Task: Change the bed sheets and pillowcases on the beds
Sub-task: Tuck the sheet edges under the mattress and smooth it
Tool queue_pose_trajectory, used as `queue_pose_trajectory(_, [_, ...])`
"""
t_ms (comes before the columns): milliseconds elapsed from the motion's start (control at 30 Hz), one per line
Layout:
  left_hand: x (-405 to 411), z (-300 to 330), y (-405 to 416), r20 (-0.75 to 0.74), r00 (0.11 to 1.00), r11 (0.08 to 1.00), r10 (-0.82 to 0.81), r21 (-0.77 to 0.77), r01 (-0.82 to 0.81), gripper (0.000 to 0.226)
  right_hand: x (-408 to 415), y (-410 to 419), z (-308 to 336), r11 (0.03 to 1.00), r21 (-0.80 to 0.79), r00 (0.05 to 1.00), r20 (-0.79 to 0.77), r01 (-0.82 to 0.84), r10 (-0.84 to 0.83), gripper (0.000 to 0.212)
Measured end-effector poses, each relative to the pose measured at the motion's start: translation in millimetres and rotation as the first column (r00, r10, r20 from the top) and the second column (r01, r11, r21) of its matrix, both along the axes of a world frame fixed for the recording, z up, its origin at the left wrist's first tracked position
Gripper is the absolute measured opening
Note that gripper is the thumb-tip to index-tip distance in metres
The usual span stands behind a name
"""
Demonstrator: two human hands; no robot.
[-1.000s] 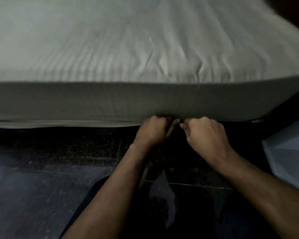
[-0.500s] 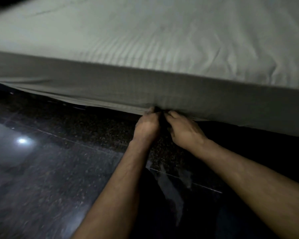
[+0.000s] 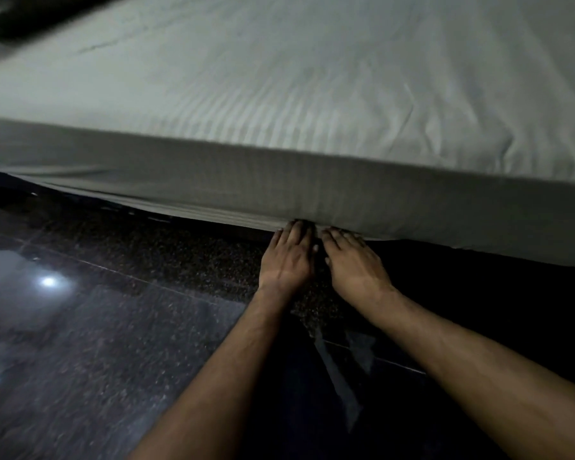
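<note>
The floor point(image 3: 113, 327) shows more on the left than half a second ago. The left hand point(image 3: 287, 257) and right hand point(image 3: 354, 260), earlier curled, now lie flat, fingers straight, tips pushed under the sheet point(image 3: 279, 187) at the bed's lower edge

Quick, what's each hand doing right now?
Left hand: open, fingers straight, pushing the bed sheet edge under the mattress.
Right hand: open, doing the same.
</note>
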State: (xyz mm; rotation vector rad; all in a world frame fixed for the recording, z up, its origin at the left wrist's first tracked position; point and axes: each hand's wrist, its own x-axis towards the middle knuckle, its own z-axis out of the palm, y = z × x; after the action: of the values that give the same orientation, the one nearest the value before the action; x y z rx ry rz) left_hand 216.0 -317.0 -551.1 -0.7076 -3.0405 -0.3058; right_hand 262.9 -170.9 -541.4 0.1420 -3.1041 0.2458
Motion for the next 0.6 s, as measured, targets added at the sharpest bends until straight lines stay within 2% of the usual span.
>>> queue_pose_trajectory(133, [0.5,-1.2,1.8,-0.012,1.000,0.999,0.013,-0.048,-0.013,0.073,-10.6,-11.5,-5.7,0.997,-0.035,0.997,-0.017,0.075,-0.076,0.056])
queue_pose_trajectory(267, [-17.6,-3.6,0.5,-0.064,0.997,0.999,-0.030,-0.033,0.027,0.064,-40.5,-5.0,7.8,0.970,-0.146,0.978,-0.051,0.194,-0.203,0.035])
queue_pose_trajectory(300, [-26.7,-1.2,-0.2,-0.093,0.994,0.998,-0.050,-0.038,0.047,0.062,-45.0,-3.9,12.4,0.969,-0.134,0.975,-0.055,0.207,-0.216,0.036])
queue_pose_trajectory(367, [-45.9,13.6,-0.3,-0.049,0.996,0.995,-0.071,-0.073,0.068,0.065,-48.0,-4.8,9.8,0.975,-0.121,0.980,-0.039,0.188,-0.194,0.035])
queue_pose_trajectory(400, [-54.6,21.6,0.2,-0.012,0.998,0.993,-0.059,-0.100,0.058,0.068,-47.8,-4.7,4.8,0.984,-0.087,0.988,-0.006,0.155,-0.156,0.039])
queue_pose_trajectory(433, [-59.0,24.5,-1.6,0.020,0.998,0.990,-0.051,-0.134,0.053,0.071,-45.1,-4.5,0.4,0.994,-0.022,0.993,0.044,0.111,-0.109,0.053])
queue_pose_trajectory(500, [-61.3,22.1,-8.3,-0.019,0.997,0.990,-0.081,-0.116,0.078,0.070,-36.8,-3.0,-7.3,0.997,0.060,0.997,0.063,0.046,-0.050,0.074])
queue_pose_trajectory(600, [-63.2,23.7,-15.1,0.041,0.986,0.975,-0.162,-0.145,0.167,0.046,-23.9,3.8,-8.7,0.994,0.106,0.999,-0.035,-0.001,0.004,0.067])
